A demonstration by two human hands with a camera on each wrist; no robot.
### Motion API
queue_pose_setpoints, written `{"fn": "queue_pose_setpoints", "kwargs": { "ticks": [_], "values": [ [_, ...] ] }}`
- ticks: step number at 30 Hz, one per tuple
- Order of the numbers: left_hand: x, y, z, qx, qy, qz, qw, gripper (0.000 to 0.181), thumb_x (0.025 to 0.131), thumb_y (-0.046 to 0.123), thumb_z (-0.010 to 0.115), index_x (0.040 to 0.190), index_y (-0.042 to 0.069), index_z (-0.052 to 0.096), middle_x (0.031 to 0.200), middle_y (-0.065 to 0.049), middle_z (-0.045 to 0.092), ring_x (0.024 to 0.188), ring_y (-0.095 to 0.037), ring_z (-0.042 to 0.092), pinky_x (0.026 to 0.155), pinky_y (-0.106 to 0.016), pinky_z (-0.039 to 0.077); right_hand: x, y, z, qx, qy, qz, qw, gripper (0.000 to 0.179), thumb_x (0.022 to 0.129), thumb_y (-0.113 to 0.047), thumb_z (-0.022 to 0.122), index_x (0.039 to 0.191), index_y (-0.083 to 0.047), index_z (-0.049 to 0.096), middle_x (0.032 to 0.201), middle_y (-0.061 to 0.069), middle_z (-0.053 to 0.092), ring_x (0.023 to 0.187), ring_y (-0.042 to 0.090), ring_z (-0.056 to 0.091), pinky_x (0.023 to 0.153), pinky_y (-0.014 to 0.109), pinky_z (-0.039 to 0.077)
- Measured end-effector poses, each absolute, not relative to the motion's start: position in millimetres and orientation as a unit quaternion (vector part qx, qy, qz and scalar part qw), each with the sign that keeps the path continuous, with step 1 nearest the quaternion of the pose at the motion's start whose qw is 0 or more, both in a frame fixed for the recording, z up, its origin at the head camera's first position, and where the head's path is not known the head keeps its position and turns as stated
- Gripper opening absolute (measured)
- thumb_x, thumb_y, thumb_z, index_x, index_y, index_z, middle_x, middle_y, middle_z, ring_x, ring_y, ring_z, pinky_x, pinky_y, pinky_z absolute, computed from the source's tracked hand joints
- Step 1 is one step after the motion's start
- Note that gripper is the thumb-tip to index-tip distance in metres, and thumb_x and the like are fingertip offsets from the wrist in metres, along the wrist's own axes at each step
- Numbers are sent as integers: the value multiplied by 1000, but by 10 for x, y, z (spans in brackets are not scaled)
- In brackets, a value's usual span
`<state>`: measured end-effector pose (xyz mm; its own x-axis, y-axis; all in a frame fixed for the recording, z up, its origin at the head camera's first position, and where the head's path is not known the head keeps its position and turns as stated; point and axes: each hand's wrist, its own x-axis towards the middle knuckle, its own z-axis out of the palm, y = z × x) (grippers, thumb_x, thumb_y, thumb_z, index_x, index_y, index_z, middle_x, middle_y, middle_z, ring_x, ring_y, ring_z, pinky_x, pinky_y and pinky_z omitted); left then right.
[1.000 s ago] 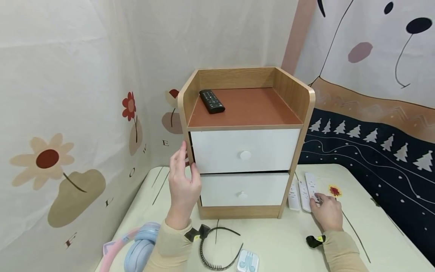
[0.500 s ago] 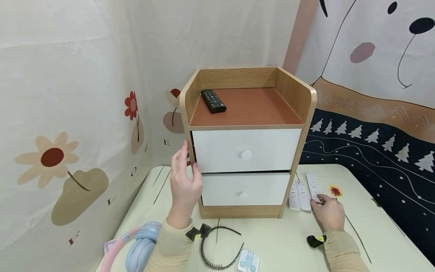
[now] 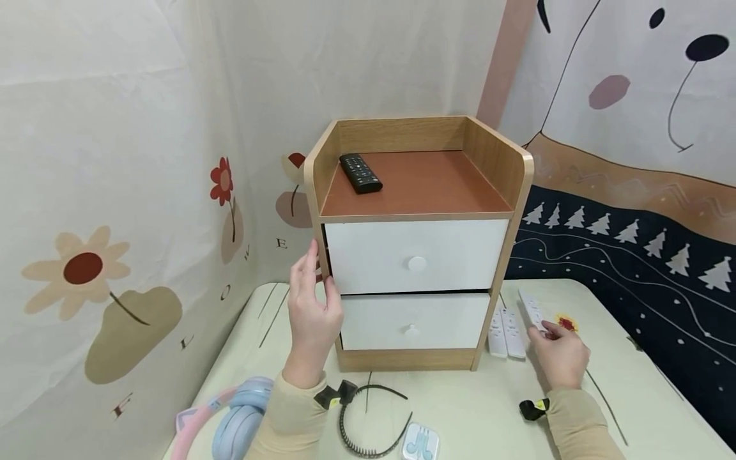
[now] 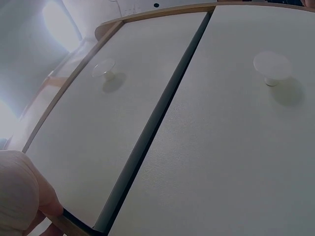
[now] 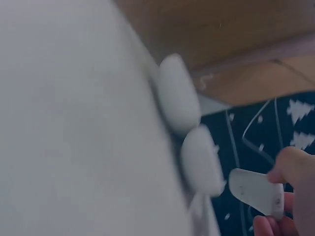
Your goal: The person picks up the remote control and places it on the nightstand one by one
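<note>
My right hand (image 3: 560, 359) pinches the lower end of a slim white bar with small dark markings (image 3: 533, 309), whose exact kind I cannot tell. In the right wrist view that white bar (image 5: 257, 191) is tilted between thumb and fingers. Two similar white bars (image 3: 513, 333) lie side by side on the table, close to the cabinet's right side. My left hand (image 3: 312, 313) rests against the left side of a small wooden cabinet (image 3: 402, 360), fingers mostly straight and thumb by the front edge. Both white drawers (image 3: 374, 259) look pushed in.
On the cabinet's top lies a black remote control (image 3: 360, 173). In front are a black headband (image 3: 368, 452), boxed earphones (image 3: 420, 442) and blue-and-pink headphones (image 3: 244, 415). Printed cloth (image 3: 632, 275) hangs behind the pale-covered table (image 3: 471, 409).
My right hand has moved slightly right, and the white bar it pinches has come away from the other two and tilted. My left hand stays against the cabinet.
</note>
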<state>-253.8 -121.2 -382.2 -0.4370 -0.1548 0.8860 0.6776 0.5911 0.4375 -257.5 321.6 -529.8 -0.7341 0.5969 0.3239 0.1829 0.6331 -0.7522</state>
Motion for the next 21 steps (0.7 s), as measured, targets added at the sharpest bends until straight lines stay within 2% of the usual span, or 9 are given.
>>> {"fn": "queue_pose_setpoints", "kwargs": {
  "ticks": [4,6,8,12,15,18,21],
  "values": [
    [-2536,-1218,-3816,-179,-738,-416,500,72,95,-17,59,164,1,48,141,-29,61,125,-40,64,92,-50,63,-2562,3096,-5143,-208,-828,383,353,36,93,-20,79,121,1,83,104,25,81,78,-3,59,72,12,39],
    [-2534,-1220,-3811,-178,-739,-416,500,72,95,-16,59,165,1,48,141,-29,61,125,-39,64,93,-47,63,-2551,3028,-5042,-192,-812,396,384,34,91,-18,79,120,1,83,107,24,80,77,-16,52,70,2,37],
    [-2537,-1220,-3809,-177,-739,-415,501,72,96,-16,59,165,1,48,141,-29,61,125,-39,64,94,-41,63,-2536,2955,-4931,-175,-798,408,407,34,91,-16,79,120,1,83,108,22,78,77,-23,50,70,-4,37],
    [-2539,-1217,-3817,-174,-740,-416,499,72,96,-16,59,165,1,48,141,-29,61,126,-39,64,96,-37,63,-2523,2832,-4705,-137,-773,428,447,31,91,-12,80,119,1,84,105,15,76,80,-25,54,75,-7,43],
    [-2546,-1208,-3828,-175,-741,-416,497,72,96,-16,59,165,1,47,142,-29,61,126,-39,64,95,-43,64,-2515,2754,-4513,-114,-753,445,470,30,90,-9,81,118,1,84,99,-3,73,81,-22,60,77,-5,47],
    [-2549,-1202,-3831,-174,-742,-415,497,72,96,-16,59,165,2,47,142,-29,61,126,-39,64,95,-45,64,-2494,2675,-4298,-88,-738,460,486,31,90,-7,82,120,1,84,100,-23,64,85,-20,64,79,-4,49],
    [-2551,-1205,-3825,-175,-740,-413,501,72,95,-16,59,164,1,48,141,-29,61,125,-40,65,95,-41,64,-2475,2607,-4072,-50,-723,468,506,31,91,-3,83,121,2,83,101,-30,59,88,-18,66,84,-2,52]
  ]
}}
